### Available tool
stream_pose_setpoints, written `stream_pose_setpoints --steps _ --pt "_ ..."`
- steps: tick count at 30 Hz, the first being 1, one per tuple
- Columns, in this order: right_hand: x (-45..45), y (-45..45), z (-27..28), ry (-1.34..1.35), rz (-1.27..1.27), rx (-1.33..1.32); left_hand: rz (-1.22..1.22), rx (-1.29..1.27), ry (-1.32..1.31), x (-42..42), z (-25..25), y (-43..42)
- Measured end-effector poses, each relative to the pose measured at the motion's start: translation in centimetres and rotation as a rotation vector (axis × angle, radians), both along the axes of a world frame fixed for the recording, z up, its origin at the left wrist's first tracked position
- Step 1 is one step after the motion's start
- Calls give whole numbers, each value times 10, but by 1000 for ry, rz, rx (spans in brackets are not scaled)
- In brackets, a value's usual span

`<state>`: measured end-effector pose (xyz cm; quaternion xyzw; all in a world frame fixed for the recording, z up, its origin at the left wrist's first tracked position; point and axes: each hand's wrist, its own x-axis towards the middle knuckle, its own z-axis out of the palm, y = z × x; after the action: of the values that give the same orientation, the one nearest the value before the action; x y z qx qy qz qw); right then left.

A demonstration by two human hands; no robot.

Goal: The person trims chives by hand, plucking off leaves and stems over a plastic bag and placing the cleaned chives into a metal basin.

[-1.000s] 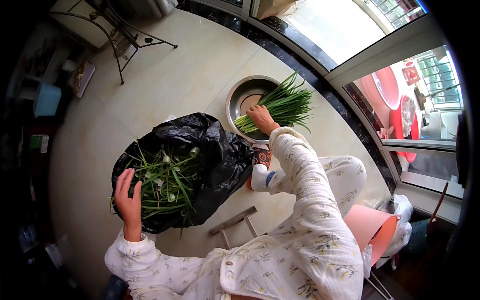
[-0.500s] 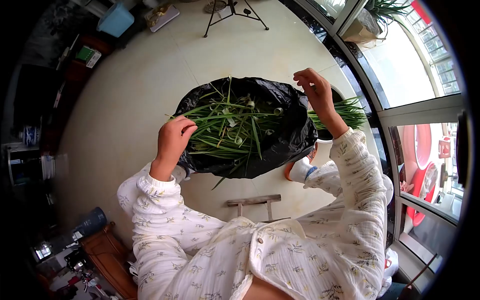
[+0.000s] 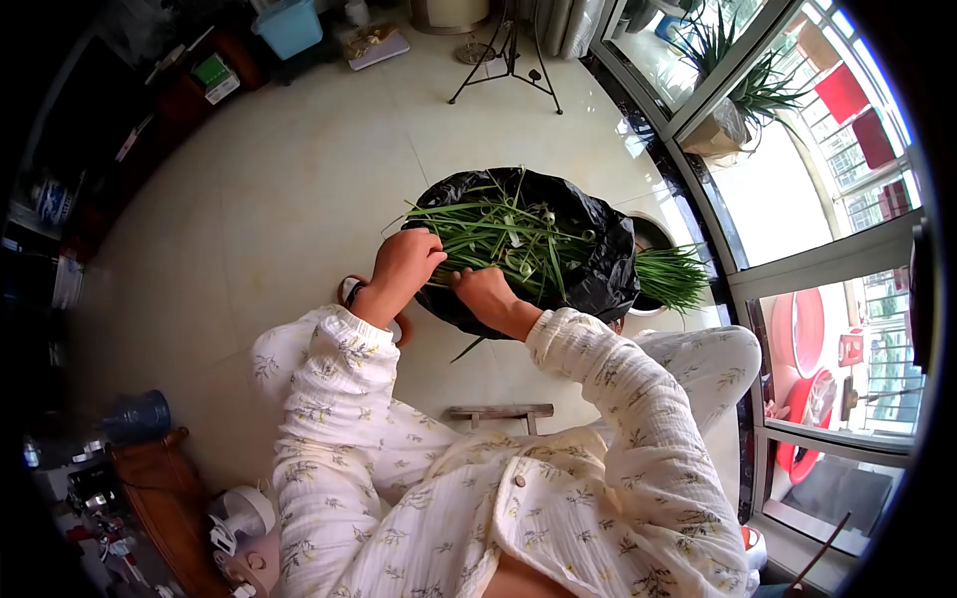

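A black plastic bag (image 3: 596,221) lies wide open before me, filled with loose long green leaves (image 3: 503,221) that look like chives, with some pale curled bits among them. My left hand (image 3: 407,267) is at the bag's left side, its fingers closed on thin green leaves. Close beside it, over the near left part of the heap, my right hand (image 3: 486,297) has curled fingers; what they hold is hidden. Right of the bag, a bunch of green chives (image 3: 670,279) lies across a round bowl (image 3: 650,231), partly covered by the bag.
A small wooden stool (image 3: 500,412) stands between my legs. Ahead on the tiled floor is a black metal stand (image 3: 511,70), with a light blue bin (image 3: 289,30) farther left. Glass doors (image 3: 743,214) run along the right, and a water jug (image 3: 137,417) is at lower left.
My right hand has come down from above the bag's right rim to the leaves beside my left hand. The view has shifted, so the bag appears slightly lower and farther right.
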<state>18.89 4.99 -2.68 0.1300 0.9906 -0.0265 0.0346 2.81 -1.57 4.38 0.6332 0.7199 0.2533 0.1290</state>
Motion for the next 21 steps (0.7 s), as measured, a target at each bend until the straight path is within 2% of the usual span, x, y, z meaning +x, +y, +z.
stream_pose_setpoints --steps 3,4,7,8,10,11,12,16,19,21 --pt "9 3 9 71 14 21 24 110 -16 -8 9 2" --pt "13 6 30 105 -33 -79 50 130 -42 -10 14 2" --pt "32 24 83 463 -30 -281 80 225 -68 -16 21 7" --pt "37 33 97 522 -65 -367 85 162 -98 -17 26 9" --pt "45 51 128 635 -126 -551 114 205 -341 -17 22 12" --pt "53 64 164 701 -241 -792 108 230 -463 -14 23 20" --pt "58 72 179 758 -255 -852 87 157 -539 -14 25 24" --pt "75 94 218 930 -262 -1120 38 173 -886 -4 35 44" --pt "89 93 232 912 -296 -1321 -59 131 -1146 9 57 48" --pt "92 91 217 851 -328 -1406 -156 93 -1229 21 67 49"
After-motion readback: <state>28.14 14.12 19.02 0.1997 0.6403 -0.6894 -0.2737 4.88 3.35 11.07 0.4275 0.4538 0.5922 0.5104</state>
